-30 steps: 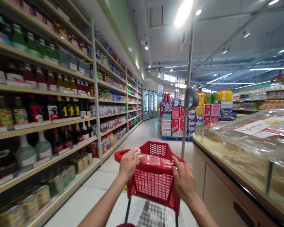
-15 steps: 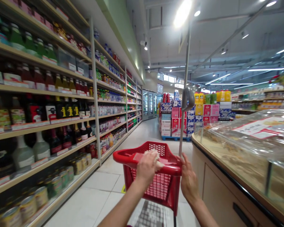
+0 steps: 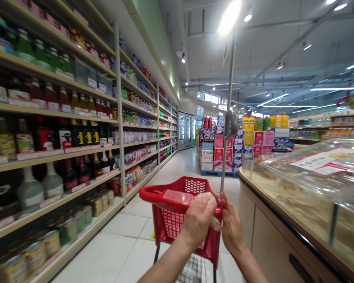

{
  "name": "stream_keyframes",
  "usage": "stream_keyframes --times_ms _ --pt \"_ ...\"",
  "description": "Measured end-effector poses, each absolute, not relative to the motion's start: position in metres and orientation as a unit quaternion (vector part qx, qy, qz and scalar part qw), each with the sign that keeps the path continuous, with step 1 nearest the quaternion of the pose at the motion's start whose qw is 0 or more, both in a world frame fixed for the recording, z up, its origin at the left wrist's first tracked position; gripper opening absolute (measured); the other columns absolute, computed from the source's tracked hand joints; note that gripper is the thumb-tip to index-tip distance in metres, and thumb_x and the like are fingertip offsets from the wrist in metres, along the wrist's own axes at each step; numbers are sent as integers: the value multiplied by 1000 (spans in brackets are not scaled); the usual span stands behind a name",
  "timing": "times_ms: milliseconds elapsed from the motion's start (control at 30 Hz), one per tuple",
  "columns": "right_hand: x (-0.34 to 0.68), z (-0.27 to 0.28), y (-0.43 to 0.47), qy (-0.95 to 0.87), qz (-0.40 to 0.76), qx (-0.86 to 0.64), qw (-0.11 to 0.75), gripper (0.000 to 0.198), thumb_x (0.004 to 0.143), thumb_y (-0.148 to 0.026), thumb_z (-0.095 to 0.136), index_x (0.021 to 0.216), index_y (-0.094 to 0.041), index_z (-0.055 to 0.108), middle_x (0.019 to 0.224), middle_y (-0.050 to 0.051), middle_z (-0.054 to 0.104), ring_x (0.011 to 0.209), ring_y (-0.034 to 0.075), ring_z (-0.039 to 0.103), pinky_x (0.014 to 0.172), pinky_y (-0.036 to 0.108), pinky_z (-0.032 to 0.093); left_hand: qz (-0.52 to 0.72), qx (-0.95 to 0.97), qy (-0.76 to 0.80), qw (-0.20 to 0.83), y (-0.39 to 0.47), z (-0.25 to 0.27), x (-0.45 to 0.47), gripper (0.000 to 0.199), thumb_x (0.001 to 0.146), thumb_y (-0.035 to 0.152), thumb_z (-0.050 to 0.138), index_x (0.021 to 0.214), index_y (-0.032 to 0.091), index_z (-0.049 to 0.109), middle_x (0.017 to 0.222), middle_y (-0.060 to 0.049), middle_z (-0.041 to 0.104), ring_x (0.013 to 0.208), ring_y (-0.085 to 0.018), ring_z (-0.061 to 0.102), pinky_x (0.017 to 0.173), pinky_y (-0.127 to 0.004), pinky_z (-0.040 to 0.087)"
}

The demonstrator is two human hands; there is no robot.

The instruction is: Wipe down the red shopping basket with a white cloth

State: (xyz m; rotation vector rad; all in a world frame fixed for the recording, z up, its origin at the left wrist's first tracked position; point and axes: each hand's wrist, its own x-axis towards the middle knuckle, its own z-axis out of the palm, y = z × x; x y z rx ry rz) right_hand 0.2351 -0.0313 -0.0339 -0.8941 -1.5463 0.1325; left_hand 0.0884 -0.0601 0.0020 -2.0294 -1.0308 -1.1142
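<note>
A red plastic shopping cart (image 3: 161, 220) stands in front of me, with a padded-looking panel (image 3: 177, 196) along its red handle (image 3: 152, 197). My left hand (image 3: 198, 218) is closed round a crumpled off-white cloth (image 3: 209, 198) and presses it on the right part of the handle. Part of the cloth hangs below the fingers. At the handle's right corner, my right hand (image 3: 232, 227) rests against the cart with its fingers stretched upward. Just beyond those fingertips rises a metal pole (image 3: 227, 90) with a rounded grey fitting (image 3: 231, 124).
Shelves of bottles and cans (image 3: 50, 153) line the left side. To the right stands a wooden counter (image 3: 271, 232) with clear covers (image 3: 318, 165). Stacked drink cartons (image 3: 221, 153) sit on a blue pallet (image 3: 208, 172) ahead. Glass-door coolers (image 3: 186, 127) are farther back.
My left hand has slid the cloth rightward along the handle, closer to my right hand. More of the handle's panel shows. My right hand has shifted slightly, staying at the corner.
</note>
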Motion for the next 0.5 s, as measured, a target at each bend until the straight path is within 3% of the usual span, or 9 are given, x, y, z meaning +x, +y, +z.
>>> stream_keyframes --times_ms 100,300,500 --pt "240 -37 -27 -685 24 -387 617 48 87 -40 24 128 -20 34 119 10 54 104 22 52 90 45 36 -405 -780 -351 323 -60 -2 88 30 83 17 41 111 20 51 117 -7 57 112 -16 48 93 -36 43" --pt "235 -39 -30 -706 -29 -395 587 46 88 -36 22 129 -20 33 120 8 53 109 22 47 89 43 34 -449 -698 -460 317 -58 -2 39 33 83 19 40 116 19 48 118 -10 55 112 -19 48 92 -40 44" --pt "242 -41 -30 -739 -98 -399 534 41 88 -35 27 123 -21 40 111 7 58 103 21 51 86 42 32 -398 -785 -361 307 -58 -1 61 30 82 18 43 109 22 53 118 -7 56 113 -17 47 94 -38 42"
